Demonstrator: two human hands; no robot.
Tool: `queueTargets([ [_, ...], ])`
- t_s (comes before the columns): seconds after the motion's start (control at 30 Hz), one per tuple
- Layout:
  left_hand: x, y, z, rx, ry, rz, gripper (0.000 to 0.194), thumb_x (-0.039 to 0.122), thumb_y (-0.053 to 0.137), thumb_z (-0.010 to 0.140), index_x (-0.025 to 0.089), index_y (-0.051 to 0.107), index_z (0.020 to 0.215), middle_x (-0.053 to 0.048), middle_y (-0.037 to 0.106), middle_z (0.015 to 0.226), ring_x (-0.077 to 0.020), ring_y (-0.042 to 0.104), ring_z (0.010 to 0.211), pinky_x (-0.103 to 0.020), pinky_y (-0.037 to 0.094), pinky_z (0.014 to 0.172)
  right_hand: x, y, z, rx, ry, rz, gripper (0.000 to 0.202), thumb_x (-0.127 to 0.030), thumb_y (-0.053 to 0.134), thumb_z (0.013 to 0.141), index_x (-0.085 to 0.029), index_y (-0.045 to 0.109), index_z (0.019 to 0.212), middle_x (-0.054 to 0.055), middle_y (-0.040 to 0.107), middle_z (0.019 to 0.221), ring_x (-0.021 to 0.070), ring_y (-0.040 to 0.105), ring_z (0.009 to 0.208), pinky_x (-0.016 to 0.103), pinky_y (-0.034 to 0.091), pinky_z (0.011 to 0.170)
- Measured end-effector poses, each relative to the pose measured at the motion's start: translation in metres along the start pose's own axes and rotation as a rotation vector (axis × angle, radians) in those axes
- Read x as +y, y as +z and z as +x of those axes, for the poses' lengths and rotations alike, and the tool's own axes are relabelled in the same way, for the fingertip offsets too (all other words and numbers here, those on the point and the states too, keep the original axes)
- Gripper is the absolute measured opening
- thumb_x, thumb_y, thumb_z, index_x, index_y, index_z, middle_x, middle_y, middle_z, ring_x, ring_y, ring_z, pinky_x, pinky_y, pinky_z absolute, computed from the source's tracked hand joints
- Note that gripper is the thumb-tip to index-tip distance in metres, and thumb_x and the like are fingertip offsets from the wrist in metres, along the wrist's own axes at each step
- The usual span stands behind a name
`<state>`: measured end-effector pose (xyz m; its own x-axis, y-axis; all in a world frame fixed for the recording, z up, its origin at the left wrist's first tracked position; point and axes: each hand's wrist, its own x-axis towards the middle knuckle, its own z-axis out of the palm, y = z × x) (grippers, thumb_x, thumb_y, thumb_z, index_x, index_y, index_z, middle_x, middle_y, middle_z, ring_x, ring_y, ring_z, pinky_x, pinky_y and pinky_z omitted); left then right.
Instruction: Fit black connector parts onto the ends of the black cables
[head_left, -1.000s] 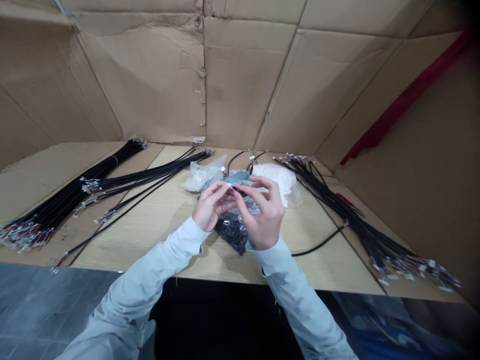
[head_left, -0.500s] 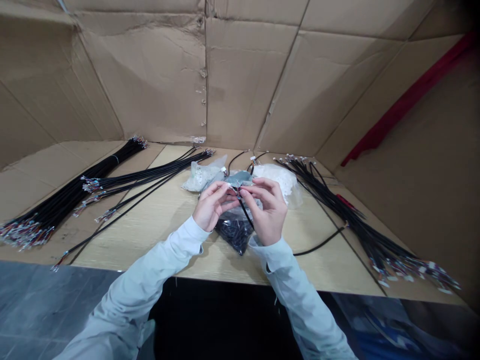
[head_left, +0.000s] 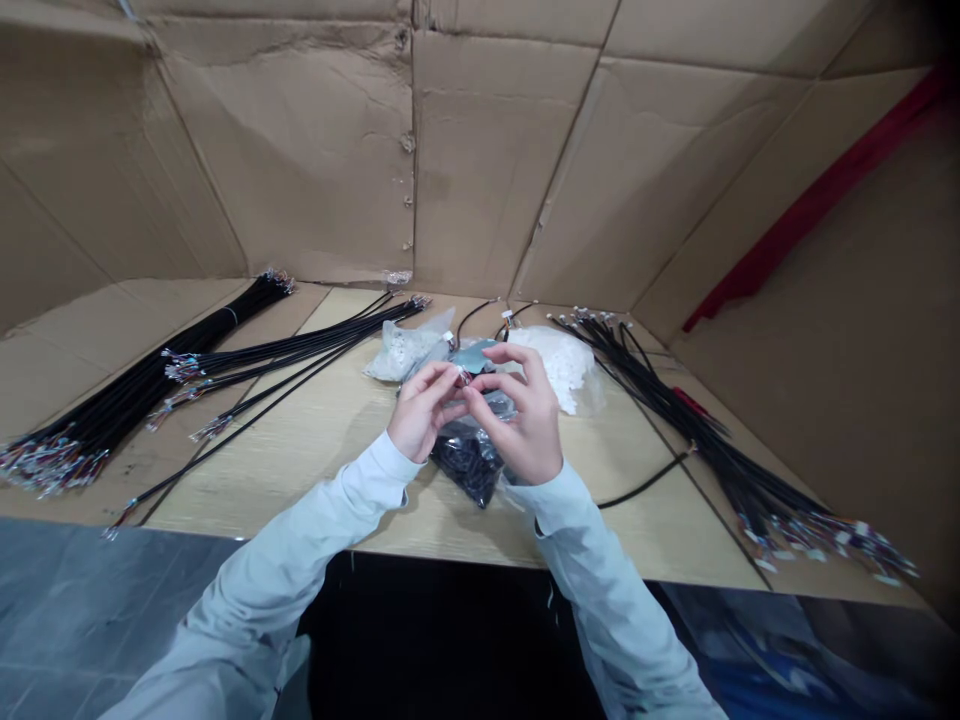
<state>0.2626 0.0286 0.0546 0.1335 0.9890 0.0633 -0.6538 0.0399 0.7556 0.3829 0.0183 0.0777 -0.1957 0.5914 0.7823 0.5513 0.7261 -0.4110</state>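
Note:
Over the middle of the table my two hands meet at the thin coloured wires (head_left: 464,378) of a black cable. My left hand (head_left: 421,412) pinches the wire end, where something small and white shows between thumb and forefinger. The thumb and a finger of my right hand (head_left: 526,418) press together on the same wires from the right; its forefinger is raised. Most of this cable is hidden behind the right hand, and a black length (head_left: 645,485) comes out beyond the right wrist. Just beneath the hands lies a clear bag of small black parts (head_left: 471,465).
Clear bags of white parts lie left (head_left: 405,350) and right (head_left: 559,365) behind the hands. Bundled black cables (head_left: 172,370) and looser cables (head_left: 300,348) spread on the left, with another bunch (head_left: 667,400) at right. Cardboard walls (head_left: 495,170) enclose the table's back and sides.
My right hand has shifted slightly left, closer to my left fingertips, and its forefinger has lifted. The black cable section seen below the fingers is now hidden. My left hand stays nearly still.

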Motion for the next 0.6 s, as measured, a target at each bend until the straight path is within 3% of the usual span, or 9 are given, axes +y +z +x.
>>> queueTargets([
  [0.23,0.001,0.001,-0.002,0.014,0.011,-0.001,0.020,0.027,0.067,0.066,0.015,0.053,0.074,0.003,0.055,0.072,-0.0067,0.056,0.066,-0.018,0.050,0.059,-0.001,-0.009,0.012,-0.143,0.100,-0.050,0.012,-0.022,0.054,0.074,-0.014,0.062,0.068,0.007,0.052,0.105,0.0162,0.049,0.097,0.036,0.041,0.089],
  [0.4,0.002,0.001,-0.002,-0.002,-0.020,0.003,0.021,0.028,0.066,0.066,0.015,0.053,0.075,0.002,0.056,0.072,-0.0085,0.056,0.068,-0.024,0.051,0.063,0.002,-0.017,0.020,-0.311,0.181,0.053,0.012,-0.021,0.056,0.072,-0.014,0.064,0.067,0.007,0.052,0.104,0.0148,0.052,0.095,0.028,0.046,0.076],
  [0.6,0.002,0.001,-0.002,-0.025,-0.047,-0.009,0.020,0.027,0.066,0.066,0.015,0.052,0.075,0.001,0.056,0.071,-0.0094,0.055,0.069,-0.025,0.051,0.063,0.002,-0.022,0.027,-0.381,0.243,0.111,0.012,-0.022,0.059,0.069,-0.013,0.064,0.064,0.007,0.053,0.098,0.0122,0.054,0.086,0.026,0.046,0.071],
])
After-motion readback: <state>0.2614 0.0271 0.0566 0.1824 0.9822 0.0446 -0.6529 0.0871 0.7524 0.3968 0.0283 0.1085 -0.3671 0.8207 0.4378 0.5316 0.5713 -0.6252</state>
